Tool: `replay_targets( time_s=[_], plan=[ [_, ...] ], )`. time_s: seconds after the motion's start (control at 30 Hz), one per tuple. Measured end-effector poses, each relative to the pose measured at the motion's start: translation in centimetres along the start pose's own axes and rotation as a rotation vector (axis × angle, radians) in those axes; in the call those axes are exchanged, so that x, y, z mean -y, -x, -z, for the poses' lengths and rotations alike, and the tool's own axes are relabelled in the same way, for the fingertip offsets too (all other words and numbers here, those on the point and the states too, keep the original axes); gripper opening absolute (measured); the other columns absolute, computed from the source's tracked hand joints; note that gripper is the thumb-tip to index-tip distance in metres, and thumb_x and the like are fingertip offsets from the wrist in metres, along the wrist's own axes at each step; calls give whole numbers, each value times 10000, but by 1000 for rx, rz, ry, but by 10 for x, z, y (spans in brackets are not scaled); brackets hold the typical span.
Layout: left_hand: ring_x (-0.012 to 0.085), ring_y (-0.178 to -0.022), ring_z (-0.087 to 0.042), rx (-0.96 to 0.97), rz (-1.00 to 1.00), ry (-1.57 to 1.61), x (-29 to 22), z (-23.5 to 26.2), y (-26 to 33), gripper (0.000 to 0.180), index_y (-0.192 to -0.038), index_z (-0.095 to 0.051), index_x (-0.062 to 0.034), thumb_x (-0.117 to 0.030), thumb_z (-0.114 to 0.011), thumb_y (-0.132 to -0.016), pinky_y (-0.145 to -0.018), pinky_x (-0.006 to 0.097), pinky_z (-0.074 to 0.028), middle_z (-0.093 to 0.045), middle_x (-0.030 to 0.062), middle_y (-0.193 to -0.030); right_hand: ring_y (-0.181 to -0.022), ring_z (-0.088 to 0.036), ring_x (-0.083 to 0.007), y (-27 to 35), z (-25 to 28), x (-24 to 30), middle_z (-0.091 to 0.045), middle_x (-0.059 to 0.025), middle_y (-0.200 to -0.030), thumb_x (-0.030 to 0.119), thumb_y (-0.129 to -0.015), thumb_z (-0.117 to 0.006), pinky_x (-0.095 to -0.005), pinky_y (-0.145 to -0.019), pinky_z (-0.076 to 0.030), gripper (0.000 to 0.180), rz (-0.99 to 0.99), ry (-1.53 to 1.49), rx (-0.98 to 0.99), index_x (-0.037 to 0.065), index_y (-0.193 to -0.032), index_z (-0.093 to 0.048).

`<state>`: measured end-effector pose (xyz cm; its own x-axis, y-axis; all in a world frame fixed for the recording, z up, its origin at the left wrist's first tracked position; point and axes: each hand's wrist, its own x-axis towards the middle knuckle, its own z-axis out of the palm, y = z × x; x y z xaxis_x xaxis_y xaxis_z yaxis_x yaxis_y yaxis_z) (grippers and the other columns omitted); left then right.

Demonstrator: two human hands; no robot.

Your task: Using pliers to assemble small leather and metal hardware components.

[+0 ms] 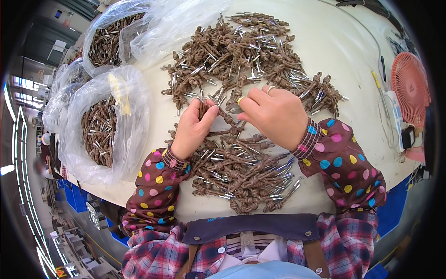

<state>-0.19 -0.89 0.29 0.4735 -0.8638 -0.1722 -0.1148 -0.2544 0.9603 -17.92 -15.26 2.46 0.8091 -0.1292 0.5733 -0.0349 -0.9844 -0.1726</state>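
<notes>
Cream-coloured worktable [362,102] fills the view, and at its near edge lies a heap of knotted brown laces [246,174] with silvery tips. Just beyond, the left hand [193,128] grips a brown lace bundle [203,108] between thumb and fingers, tips pointing up. Beside it to the right, the right hand [276,114] has thumb and forefinger drawn together; whether they pinch a strand cannot be told. On the left stands an open clear plastic bag [132,135] of similar laces. Farther out sprawls a larger pile [237,51], with a pink fan [411,88] at far right. Loose ends close to both piles could snag the held bundle, and a slack left pinch could let strands slip among their look-alikes.
</notes>
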Motion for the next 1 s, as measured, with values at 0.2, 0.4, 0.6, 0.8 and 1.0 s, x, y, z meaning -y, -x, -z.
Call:
replay_targets(
  time_s=[0.2, 0.4, 0.6, 0.8, 1.0],
  plan=[
    [22, -546, -399, 8, 22, 52, 1, 1, -1, 178, -1005, -512, -57, -219, -577, -972, -474, 194, -333, -483, -61, -717, -703, -569, -164, 6, 1, -1, -511, 3, -782, 279, -775, -702, -294, -585, -462, 224, 88, 171, 3, 118, -847, -565],
    [25, -591, -402, -5, -5, -37, 1, 0, 0, 157, -998, -517, -47, -186, -580, -963, -513, 203, -347, -485, -53, -729, -690, -557, -151, 1, 6, 3, -505, 11, -777, 279, -765, -704, -289, -577, -454, 222, 138, 119, -16, 123, -845, -568],
    [45, -665, -435, -22, -109, -166, 0, -2, 0, 174, -989, -519, -20, -167, -601, -946, -590, 225, -394, -510, -30, -756, -691, -558, -169, 2, -4, 0, -500, -2, -769, 289, -764, -698, -301, -582, -457, 230, 79, 121, -46, 124, -828, -552],
    [63, -664, -458, -36, -107, -206, 3, 1, -1, 181, -983, -514, -9, -161, -604, -939, -602, 238, -410, -532, -6, -758, -710, -571, -189, 8, -11, -1, -514, -14, -778, 270, -757, -716, -315, -598, -473, 244, 14, 135, 126, 110, -811, -540],
    [61, -653, -452, -28, -143, -216, 1, 0, 0, 178, -963, -507, -10, -157, -603, -938, -588, 239, -401, -526, -10, -742, -725, -579, -186, -1, -5, 3, -519, -13, -779, 258, -756, -717, -307, -599, -483, 238, 30, 67, 16, 108, -822, -544]
  ],
)
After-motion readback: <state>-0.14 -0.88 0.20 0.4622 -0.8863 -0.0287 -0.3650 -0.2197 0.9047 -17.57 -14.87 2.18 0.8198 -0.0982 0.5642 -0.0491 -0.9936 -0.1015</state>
